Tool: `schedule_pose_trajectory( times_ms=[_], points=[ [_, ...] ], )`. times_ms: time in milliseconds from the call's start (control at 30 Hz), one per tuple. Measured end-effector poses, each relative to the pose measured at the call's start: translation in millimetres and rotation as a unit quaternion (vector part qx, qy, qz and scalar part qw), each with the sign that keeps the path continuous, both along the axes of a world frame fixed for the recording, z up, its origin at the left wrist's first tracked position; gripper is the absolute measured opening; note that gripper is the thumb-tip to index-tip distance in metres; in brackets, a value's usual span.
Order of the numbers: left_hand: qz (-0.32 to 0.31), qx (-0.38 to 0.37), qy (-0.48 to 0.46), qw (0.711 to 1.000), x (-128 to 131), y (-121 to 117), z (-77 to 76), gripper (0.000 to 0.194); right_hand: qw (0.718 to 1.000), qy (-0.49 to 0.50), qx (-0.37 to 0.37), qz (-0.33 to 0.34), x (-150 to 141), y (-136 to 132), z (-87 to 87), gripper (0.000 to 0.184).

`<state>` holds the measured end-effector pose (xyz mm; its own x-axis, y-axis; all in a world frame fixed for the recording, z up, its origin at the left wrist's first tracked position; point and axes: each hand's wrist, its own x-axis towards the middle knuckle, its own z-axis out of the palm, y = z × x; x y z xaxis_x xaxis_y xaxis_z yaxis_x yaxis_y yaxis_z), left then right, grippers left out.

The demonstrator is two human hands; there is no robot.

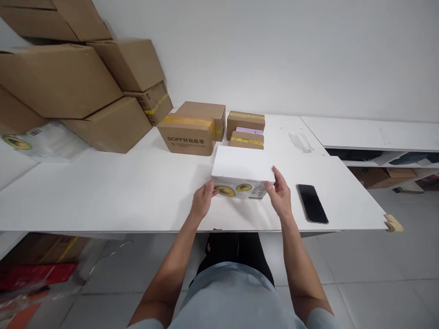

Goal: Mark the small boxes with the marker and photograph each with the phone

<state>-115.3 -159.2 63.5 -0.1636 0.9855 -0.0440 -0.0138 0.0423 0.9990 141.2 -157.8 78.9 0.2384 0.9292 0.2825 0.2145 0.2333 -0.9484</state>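
A white box [244, 163] with avocado pictures on its front is held between both hands at the near middle of the white table. My left hand [203, 199] grips its left front corner, thumb against the printed side. My right hand [279, 193] clasps the right end, with the thumb at the front corner and the fingers along the side. The box's top is plain white, and its printed side faces me. Whether its underside touches the table I cannot tell.
A black phone [312, 204] lies right of the box. Behind stand a BOPP tape carton [187, 137] and small yellow-taped boxes [246, 121]. Large brown cartons [61, 82] are stacked at the left, over a plastic-wrapped avocado pack [51, 141]. A low shelf [384, 137] is at the right.
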Motion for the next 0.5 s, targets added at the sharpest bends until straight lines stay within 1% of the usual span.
schedule_pose_trajectory(
  times_ms=[100,167,233,300,367,433,467,500],
  points=[
    [-0.025,0.009,0.005,1.000,8.5,5.7,-2.4,0.076,1.000,0.003,0.018,0.005,7.8,13.4,-7.8,0.074],
    [-0.060,0.023,0.014,0.998,12.5,9.2,-3.2,0.078,1.000,0.007,0.023,-0.010,13.1,21.7,-11.3,0.074],
    [-0.099,0.030,0.061,0.993,10.9,16.1,-2.5,0.080,0.999,0.005,0.025,-0.029,17.3,27.2,-13.5,0.075],
    [-0.110,0.023,0.133,0.985,0.4,30.6,2.9,0.079,0.998,-0.014,0.032,-0.052,19.6,28.3,-15.1,0.073],
    [-0.077,0.019,0.192,0.978,-19.0,55.1,16.1,0.075,0.995,-0.048,0.041,-0.078,20.0,25.1,-16.8,0.073],
    [-0.022,0.034,0.239,0.970,-43.1,88.5,37.1,0.069,0.992,-0.073,0.045,-0.096,19.4,19.1,-19.1,0.080],
    [0.000,0.051,0.276,0.960,-55.0,107.3,49.5,0.066,0.991,-0.081,0.041,-0.098,19.2,15.8,-20.4,0.085],
    [0.020,0.075,0.386,0.919,-65.5,126.7,62.1,0.067,0.991,-0.086,0.035,-0.097,19.1,12.9,-21.7,0.089]
  ],
)
